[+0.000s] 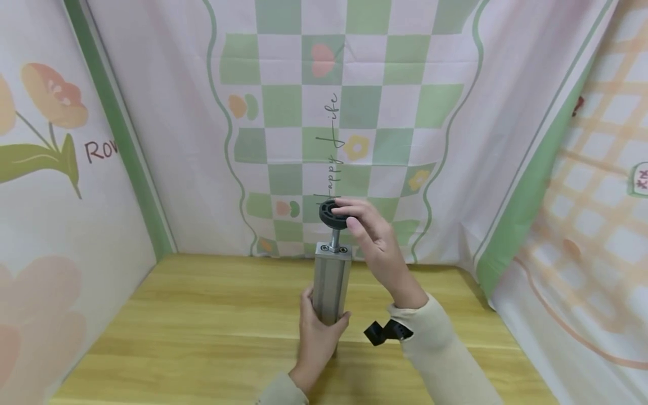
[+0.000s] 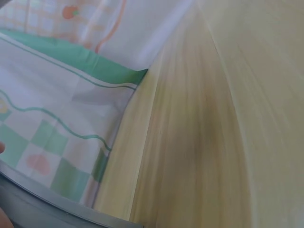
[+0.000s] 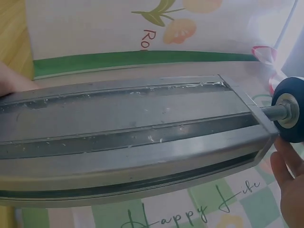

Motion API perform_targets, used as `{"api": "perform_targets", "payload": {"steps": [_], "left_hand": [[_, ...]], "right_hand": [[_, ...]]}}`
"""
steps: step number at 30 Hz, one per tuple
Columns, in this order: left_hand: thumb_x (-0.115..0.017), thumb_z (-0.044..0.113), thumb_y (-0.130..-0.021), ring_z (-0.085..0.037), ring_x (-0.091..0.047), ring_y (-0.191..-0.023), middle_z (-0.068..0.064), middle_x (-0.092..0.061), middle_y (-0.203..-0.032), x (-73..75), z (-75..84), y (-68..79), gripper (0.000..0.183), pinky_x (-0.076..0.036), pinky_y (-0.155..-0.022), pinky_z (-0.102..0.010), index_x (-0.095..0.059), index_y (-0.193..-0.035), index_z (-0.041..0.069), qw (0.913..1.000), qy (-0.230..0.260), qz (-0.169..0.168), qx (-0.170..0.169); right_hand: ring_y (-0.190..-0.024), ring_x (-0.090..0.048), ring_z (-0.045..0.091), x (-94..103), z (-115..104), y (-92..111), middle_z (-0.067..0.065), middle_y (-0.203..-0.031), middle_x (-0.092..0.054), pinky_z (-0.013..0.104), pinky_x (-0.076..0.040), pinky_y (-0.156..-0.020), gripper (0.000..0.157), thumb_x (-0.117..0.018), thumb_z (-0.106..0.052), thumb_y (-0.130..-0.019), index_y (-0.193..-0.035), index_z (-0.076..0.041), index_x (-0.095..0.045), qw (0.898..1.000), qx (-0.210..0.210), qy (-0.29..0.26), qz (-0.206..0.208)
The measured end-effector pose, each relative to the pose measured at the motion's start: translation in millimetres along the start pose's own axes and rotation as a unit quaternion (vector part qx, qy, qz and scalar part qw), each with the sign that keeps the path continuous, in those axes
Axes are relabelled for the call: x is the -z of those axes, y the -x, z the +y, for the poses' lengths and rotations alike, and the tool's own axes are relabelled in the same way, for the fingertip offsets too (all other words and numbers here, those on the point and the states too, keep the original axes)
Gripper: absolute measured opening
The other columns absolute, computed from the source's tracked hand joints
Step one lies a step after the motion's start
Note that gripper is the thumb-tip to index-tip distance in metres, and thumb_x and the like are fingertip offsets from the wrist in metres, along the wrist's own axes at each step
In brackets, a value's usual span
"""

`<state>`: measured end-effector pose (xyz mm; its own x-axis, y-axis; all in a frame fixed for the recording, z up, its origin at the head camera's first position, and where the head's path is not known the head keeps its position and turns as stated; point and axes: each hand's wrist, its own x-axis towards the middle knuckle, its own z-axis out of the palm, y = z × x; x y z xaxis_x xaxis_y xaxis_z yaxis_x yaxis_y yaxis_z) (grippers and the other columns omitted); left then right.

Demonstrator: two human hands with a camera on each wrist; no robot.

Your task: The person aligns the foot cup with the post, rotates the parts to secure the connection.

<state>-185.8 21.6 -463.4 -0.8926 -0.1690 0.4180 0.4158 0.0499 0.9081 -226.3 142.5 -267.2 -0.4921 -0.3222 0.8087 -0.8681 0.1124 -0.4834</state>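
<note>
A grey aluminium profile [image 1: 331, 281] stands on end, tilted slightly. At its top, a threaded stem [image 1: 335, 241] carries a round black levelling foot [image 1: 329, 218]. My left hand [image 1: 316, 340] grips the profile low down, with fingers and thumb on opposite sides. My right hand [image 1: 382, 253] is at the foot, its extended fingers over the top and its thumb near the rim. From the right wrist view, the profile [image 3: 128, 123] shows long grooves with scuffs, and the fingers [image 3: 282, 164] lie beside the foot [image 3: 293, 107]. Only an edge of the profile [image 2: 61, 206] enters the left wrist view.
The wooden table [image 1: 202, 326] has a light grain. A patterned curtain [image 1: 283, 140] hangs close behind the profile, with further cloth walls at left [image 1: 40, 225] and right [image 1: 582, 253]. A small black device [image 1: 387, 332] is strapped at my right wrist.
</note>
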Motion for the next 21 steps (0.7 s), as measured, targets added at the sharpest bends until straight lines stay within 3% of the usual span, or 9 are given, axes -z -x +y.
{"api": "perform_targets", "payload": {"steps": [4,11,21], "left_hand": [[-0.088,0.010,-0.077,-0.022,-0.051,-0.118,0.003,-0.050,-0.133,-0.6,-0.4,0.5,0.083,-0.042,-0.097,-0.052,-0.039,-0.142,0.024,0.9998,0.009,0.000,0.015],[-0.086,0.003,-0.076,-0.026,-0.054,-0.114,-0.003,-0.053,-0.129,-1.8,3.1,-3.9,0.078,-0.045,-0.094,-0.052,-0.042,-0.139,0.019,1.0000,-0.001,-0.006,0.006],[-0.080,-0.003,-0.072,-0.026,-0.054,-0.111,-0.005,-0.054,-0.127,1.4,7.1,-12.0,0.080,-0.047,-0.092,-0.051,-0.042,-0.138,0.018,0.9984,-0.016,-0.050,0.022]], "right_hand": [[-0.131,-0.049,0.031,-3.5,3,1,0.017,-0.139,-0.054,0.037,-0.047,-0.103,0.027,-0.048,-0.014,-0.106,-0.124,-0.001,-0.064,1.000,0.011,-0.014,0.017],[-0.129,-0.051,0.030,-3.5,1,1,0.018,-0.138,-0.055,0.035,-0.046,-0.103,0.028,-0.050,-0.019,-0.107,-0.123,-0.002,-0.066,0.999,0.016,0.012,0.032],[-0.130,-0.049,0.030,2.9,-3,9,0.012,-0.139,-0.053,0.032,-0.046,-0.103,0.027,-0.048,-0.013,-0.107,-0.124,0.000,-0.064,0.997,-0.008,0.017,0.073]]}}
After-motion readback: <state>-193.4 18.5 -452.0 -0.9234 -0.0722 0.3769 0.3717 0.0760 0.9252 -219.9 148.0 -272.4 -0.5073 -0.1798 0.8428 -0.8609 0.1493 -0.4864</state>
